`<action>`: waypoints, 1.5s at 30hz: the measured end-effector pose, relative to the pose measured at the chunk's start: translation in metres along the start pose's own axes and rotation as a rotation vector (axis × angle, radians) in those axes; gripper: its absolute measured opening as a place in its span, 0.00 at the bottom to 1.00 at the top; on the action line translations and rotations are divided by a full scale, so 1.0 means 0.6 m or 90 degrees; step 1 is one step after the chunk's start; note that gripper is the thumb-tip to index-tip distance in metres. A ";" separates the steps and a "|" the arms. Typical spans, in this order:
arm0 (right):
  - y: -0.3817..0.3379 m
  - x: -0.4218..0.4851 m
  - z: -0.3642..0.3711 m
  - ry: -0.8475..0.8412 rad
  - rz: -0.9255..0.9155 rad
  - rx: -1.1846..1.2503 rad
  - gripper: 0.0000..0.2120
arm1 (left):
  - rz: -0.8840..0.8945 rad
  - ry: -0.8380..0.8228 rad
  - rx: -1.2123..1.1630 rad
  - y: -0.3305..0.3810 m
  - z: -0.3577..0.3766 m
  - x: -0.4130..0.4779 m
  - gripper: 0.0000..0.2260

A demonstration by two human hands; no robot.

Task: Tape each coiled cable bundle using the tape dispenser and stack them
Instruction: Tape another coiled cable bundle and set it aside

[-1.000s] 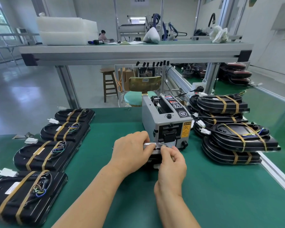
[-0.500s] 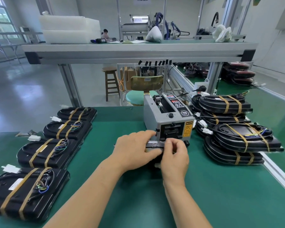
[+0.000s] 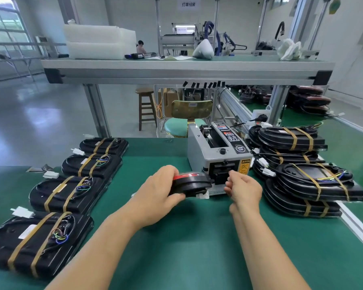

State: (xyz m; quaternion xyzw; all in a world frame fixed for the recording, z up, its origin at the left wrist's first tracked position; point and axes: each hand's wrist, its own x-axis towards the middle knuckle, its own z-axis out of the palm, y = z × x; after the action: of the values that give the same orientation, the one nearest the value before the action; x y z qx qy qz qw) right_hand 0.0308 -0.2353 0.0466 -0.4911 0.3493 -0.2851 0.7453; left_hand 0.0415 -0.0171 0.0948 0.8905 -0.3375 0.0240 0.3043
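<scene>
The left hand (image 3: 161,190) gripped the cable bundle (image 3: 192,183) near the tape dispenser (image 3: 216,158); the right hand (image 3: 244,190) curled, grasp unclear; taping seemed next.

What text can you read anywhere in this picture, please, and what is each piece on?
"SEMI": round black badge on the grey metal tape dispenser.
"CAUTION": its yellow warning label.
"灯罩组装": white hanging sign overhead.
Print on the dispenser's control panel: too small to read.
</scene>
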 end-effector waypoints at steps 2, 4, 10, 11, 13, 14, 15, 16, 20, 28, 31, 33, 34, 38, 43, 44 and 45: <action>-0.001 -0.002 0.006 -0.007 -0.005 0.003 0.07 | 0.001 0.017 -0.091 -0.007 -0.001 -0.012 0.18; -0.006 -0.003 0.011 -0.014 0.009 0.007 0.07 | -0.010 0.041 -0.160 -0.010 0.001 -0.022 0.28; -0.031 -0.003 0.017 -0.036 0.061 0.022 0.04 | -0.036 0.146 -0.343 -0.019 0.014 -0.040 0.27; -0.033 -0.002 0.016 -0.037 0.070 0.023 0.03 | -0.051 0.156 -0.381 -0.021 0.016 -0.042 0.27; -0.035 -0.003 0.015 -0.037 0.078 0.026 0.02 | -0.082 0.165 -0.435 -0.023 0.018 -0.046 0.27; -0.035 -0.004 0.015 -0.036 0.077 0.030 0.02 | -0.092 0.164 -0.448 -0.024 0.018 -0.048 0.26; -0.034 -0.005 0.016 -0.034 0.073 0.032 0.03 | -0.098 0.160 -0.458 -0.024 0.017 -0.049 0.25; -0.034 -0.007 0.018 -0.031 0.068 0.032 0.04 | -0.103 0.154 -0.464 -0.024 0.016 -0.051 0.24; -0.036 -0.007 0.020 -0.032 0.067 0.032 0.02 | -0.110 0.139 -0.488 -0.020 0.011 -0.056 0.17; -0.027 -0.005 0.024 -0.011 0.040 -0.004 0.03 | -0.103 0.147 -0.383 -0.016 0.000 -0.059 0.22; -0.020 0.000 0.028 0.020 0.031 -0.028 0.01 | -0.078 0.147 -0.339 -0.008 -0.004 -0.058 0.21; -0.018 -0.002 0.033 0.042 0.019 -0.052 0.01 | -0.057 0.140 -0.330 -0.002 -0.005 -0.058 0.21; -0.019 -0.005 0.036 0.051 0.012 -0.062 0.02 | -0.044 0.140 -0.323 0.000 -0.006 -0.058 0.21; -0.039 -0.041 0.035 0.057 0.031 -0.009 0.03 | -0.036 0.163 -0.300 0.014 -0.011 -0.055 0.17; -0.062 -0.185 0.030 -0.162 0.008 0.111 0.04 | -0.058 0.191 -0.294 0.031 -0.001 -0.053 0.16; -0.063 -0.211 0.032 -0.208 0.004 0.127 0.06 | -0.054 0.198 -0.295 0.033 0.002 -0.053 0.16; -0.063 -0.230 0.034 -0.236 0.005 0.138 0.09 | -0.050 0.204 -0.296 0.035 0.004 -0.054 0.16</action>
State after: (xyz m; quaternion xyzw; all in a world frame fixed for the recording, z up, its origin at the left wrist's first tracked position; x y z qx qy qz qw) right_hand -0.0378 -0.1316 0.1209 -0.4508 0.1753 -0.2231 0.8464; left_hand 0.0035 -0.0117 0.0958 0.7939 -0.2465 0.0745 0.5508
